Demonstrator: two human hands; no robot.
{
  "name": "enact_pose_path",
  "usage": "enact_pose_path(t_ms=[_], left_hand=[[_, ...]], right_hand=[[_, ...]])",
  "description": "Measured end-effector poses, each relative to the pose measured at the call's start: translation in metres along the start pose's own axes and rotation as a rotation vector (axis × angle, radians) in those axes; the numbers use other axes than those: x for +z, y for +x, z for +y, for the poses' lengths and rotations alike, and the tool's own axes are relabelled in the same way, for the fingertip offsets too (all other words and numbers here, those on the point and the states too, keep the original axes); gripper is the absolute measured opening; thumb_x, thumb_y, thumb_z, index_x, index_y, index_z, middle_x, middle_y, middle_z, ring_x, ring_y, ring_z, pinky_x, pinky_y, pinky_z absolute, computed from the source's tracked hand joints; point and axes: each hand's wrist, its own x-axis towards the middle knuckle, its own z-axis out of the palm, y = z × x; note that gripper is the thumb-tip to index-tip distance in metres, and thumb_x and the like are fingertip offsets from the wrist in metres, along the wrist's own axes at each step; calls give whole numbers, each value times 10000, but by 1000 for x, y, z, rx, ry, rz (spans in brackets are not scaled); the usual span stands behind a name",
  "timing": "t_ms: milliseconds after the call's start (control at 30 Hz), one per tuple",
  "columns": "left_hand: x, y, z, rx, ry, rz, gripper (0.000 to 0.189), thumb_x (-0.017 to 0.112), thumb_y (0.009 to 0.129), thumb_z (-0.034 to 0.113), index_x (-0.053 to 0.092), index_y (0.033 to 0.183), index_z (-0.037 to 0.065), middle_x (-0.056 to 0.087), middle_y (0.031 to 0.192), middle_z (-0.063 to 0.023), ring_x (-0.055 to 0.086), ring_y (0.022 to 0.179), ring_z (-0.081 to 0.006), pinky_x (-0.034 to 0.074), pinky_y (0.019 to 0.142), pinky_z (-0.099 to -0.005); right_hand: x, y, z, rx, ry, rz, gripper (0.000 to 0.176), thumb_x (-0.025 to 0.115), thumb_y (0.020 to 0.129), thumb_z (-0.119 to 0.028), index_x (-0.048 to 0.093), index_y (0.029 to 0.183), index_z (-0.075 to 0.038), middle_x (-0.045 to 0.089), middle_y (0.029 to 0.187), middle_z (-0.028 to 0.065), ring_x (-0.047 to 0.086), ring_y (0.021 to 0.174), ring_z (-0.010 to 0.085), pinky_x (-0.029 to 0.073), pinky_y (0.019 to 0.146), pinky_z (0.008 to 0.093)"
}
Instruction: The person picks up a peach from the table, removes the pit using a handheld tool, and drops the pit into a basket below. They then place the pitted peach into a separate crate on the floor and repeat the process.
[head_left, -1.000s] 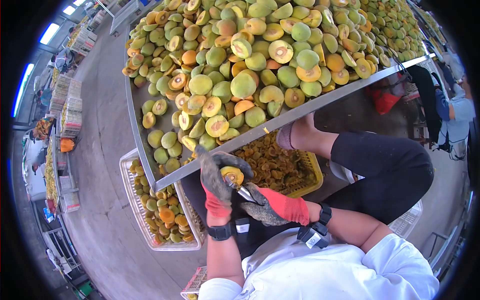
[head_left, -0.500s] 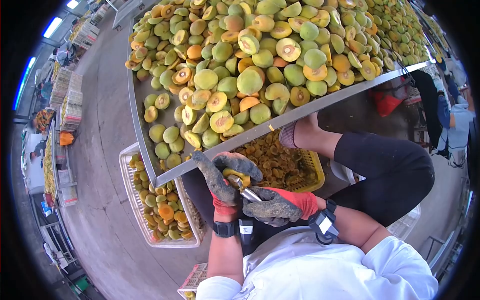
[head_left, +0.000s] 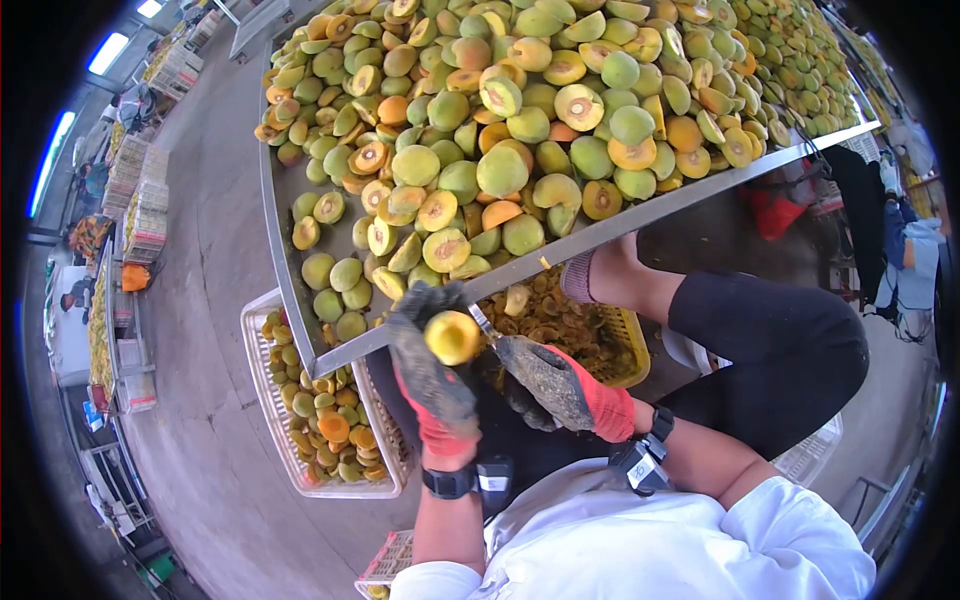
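My left hand [head_left: 432,375], in a grey and red work glove, holds a peach half [head_left: 452,338] with its hollowed yellow cut face turned up. Just right of the fruit, my right hand [head_left: 560,388], gloved alike, is closed on a slim metal pitting tool [head_left: 482,322]. The tool's tip points up and left, apart from the peach half. Both hands are in front of the corner of a metal-edged table [head_left: 400,325] heaped with green-yellow peach halves [head_left: 500,172]. Beyond the tool, a pale yellow piece [head_left: 517,300] shows over a yellow crate [head_left: 632,350] of brownish scraps.
A white crate [head_left: 252,365] of peach halves stands on the floor at the left. My bent leg [head_left: 770,350] is at the right, with a red bag [head_left: 775,208] beneath the table. Stacked crates [head_left: 145,225] and other people are along the far left.
My hands have moved apart. The tool has come out of the peach half, whose hollowed face now shows. A pale piece has appeared above the yellow crate.
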Motion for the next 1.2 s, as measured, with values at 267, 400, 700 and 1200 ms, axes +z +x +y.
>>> enact_pose_path(t_ms=[267, 400, 700, 1200], left_hand=[[6, -21, 20, -357, 215, -268, 514, 489, 966, 362, 423, 1336, 11, 561, 1199, -121, 565, 1098, -235, 495, 904, -393], [3, -22, 37, -576, 129, -176, 467, 536, 943, 343, 436, 1292, 50, 584, 1091, -106, 649, 894, -235, 580, 712, -365], [-1, -30, 23, -457, 221, 16, 389, 526, 947, 265, 450, 1283, 83, 596, 1040, -68, 629, 833, -165, 531, 671, -278], [7, -46, 20, -312, 218, 73, 365, 636, 845, 61, 443, 1154, 80, 557, 995, -78, 629, 879, -203, 558, 702, -306]], right_hand=[[17, -2, -35, -143, -290, 344, 271, 536, 970, -315, 553, 1155, -117, 539, 728, -49, 471, 555, 35, 355, 451, 202], [29, 0, -37, -183, -492, 365, 246, 560, 960, -280, 555, 1132, -104, 563, 796, -31, 499, 630, 38, 391, 482, 206], [-12, 0, 1, -1039, -2306, 248, 385, 589, 903, -124, 503, 1234, 52, 633, 1083, 78, 629, 923, 184, 515, 807, 331], [-26, 10, 0, -262, -1316, 507, 225, 465, 960, -148, 548, 1116, -8, 612, 965, 129, 600, 823, 239, 489, 723, 338]])
